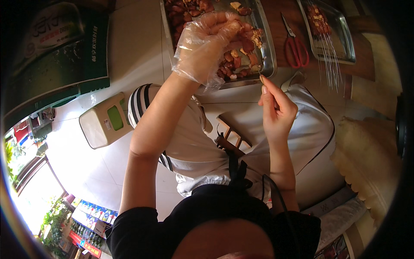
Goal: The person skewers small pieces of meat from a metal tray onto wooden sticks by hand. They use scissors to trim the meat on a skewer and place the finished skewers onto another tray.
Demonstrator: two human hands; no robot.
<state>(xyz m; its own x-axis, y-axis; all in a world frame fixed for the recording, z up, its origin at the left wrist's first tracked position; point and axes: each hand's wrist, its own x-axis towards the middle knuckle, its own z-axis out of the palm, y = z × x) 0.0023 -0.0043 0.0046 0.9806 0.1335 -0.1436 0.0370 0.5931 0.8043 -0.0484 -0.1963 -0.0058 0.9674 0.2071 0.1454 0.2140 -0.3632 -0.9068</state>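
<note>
My left hand [213, 39], in a clear plastic glove, is over a metal tray [273, 61] of raw meat pieces [228, 63]. Its fingers are curled on some of the meat near the middle of the tray. Bare, my right hand [276, 106] pinches the end of a thin skewer [260, 75] between thumb and finger, just outside the tray's near right corner. The skewer points toward the meat; its far end cannot be made out. Yellowish pieces [257, 38] lie among the darker meat.
Red-handled scissors [297, 51] lie right of the tray on a wooden surface [281, 19]. A smaller metal tray [351, 48] holds skewered meat [318, 21], with thin metal skewers jutting over its near edge. A stool [106, 121] and a large green box [55, 48] stand at left.
</note>
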